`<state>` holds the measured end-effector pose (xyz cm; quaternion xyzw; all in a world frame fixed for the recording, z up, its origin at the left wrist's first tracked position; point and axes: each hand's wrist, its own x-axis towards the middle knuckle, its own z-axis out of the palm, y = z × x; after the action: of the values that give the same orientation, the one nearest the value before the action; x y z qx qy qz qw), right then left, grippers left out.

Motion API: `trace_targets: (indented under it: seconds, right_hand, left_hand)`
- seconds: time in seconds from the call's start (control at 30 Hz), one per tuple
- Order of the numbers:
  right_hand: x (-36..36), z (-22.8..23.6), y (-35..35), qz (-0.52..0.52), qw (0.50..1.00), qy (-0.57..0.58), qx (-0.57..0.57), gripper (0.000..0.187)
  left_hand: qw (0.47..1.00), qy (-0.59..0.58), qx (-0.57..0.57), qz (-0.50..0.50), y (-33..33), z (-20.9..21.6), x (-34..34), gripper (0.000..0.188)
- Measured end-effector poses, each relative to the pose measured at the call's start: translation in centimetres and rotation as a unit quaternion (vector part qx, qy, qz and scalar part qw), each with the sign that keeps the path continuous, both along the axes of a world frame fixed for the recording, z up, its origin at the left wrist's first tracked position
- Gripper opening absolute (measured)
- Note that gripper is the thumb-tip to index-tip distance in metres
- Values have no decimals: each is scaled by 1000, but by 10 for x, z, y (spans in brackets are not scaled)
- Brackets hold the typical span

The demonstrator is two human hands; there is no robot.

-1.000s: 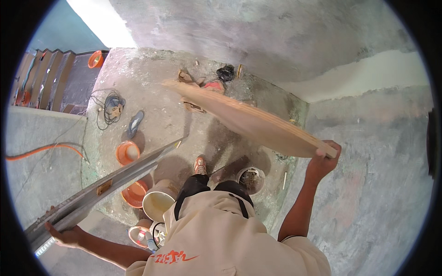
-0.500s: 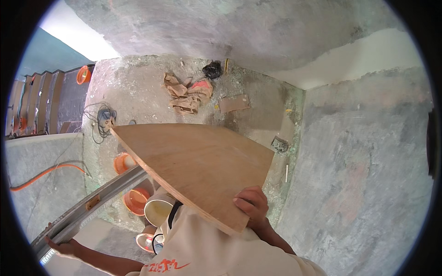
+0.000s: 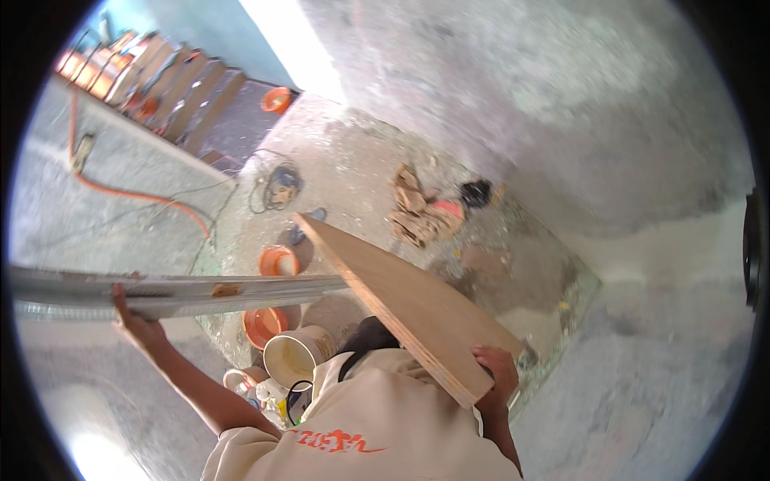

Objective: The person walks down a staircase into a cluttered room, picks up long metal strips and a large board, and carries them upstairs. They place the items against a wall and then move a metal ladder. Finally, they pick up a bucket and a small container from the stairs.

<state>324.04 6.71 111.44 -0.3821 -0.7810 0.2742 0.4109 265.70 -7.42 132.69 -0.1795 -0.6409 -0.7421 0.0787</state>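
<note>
The tan wooden board [image 3: 421, 305], smooth-faced with a layered edge, tilts before my torso, its near corner clamped in my right hand [image 3: 499, 373]. My left hand [image 3: 143, 327] is closed on the long grey metal bars [image 3: 176, 293], whose right end meets the board's edge in view. Stylised red lettering [image 3: 341, 441] crosses my cream shirt [image 3: 409, 417]. Two orange buckets [image 3: 261, 327] and a whitish bucket [image 3: 321, 341] stand below the bars.
</note>
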Motion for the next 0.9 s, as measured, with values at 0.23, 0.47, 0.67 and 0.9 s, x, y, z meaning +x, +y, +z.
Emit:
trace_targets:
  seconds: [0.23, 0.47, 0.67, 0.9]
  right_hand:
    - [-5, -35, 57, -57, 993, 49, 95, 56]
    - [8, -53, 90, -11, 978, -37, -207, 62]
    - [-18, -103, 131, -16, 916, -262, -304, 72]
    - [-125, -130, 217, 42, 938, -237, -248, 57]
  left_hand:
    - [991, 77, 86, 74, 7, 3, 23, 71]
    - [994, 41, 76, 65, 4, -21, 31, 68]
    - [986, 50, 129, 94, 4, -23, -1, 76]
    - [977, -13, 141, 162, 48, 4, -41, 79]
